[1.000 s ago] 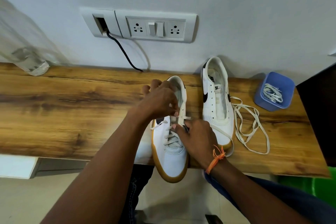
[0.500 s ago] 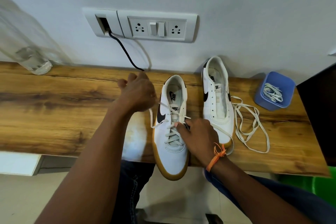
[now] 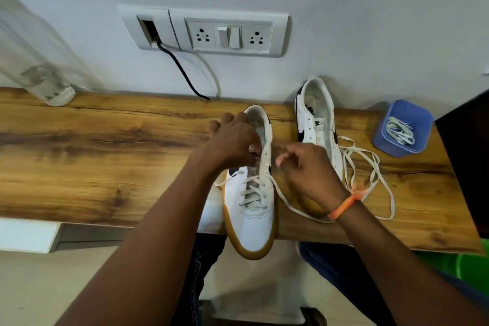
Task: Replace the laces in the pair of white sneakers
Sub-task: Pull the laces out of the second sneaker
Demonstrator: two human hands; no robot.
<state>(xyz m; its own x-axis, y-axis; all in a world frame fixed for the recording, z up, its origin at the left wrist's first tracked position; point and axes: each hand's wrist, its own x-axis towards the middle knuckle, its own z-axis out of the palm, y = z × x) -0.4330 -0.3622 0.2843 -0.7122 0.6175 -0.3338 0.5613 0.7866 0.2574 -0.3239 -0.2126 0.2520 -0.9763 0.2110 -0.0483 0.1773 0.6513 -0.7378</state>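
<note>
Across the upper half of my view I see a plain pale wall (image 3: 370,8), evenly lit. Upper centre, a white switch plate (image 3: 229,33) carries two sockets and two rocker switches; just left of it a smaller white plate (image 3: 148,28) has a dark cable (image 3: 182,74) running down behind the worktop. The wood-grain worktop (image 3: 92,161) spans the middle of the frame. At upper left stands something clear, perhaps a bottle (image 3: 39,71), too blurred to be sure. Along the bottom lies pale floor (image 3: 39,294); at lower right, something green (image 3: 473,262).
</note>
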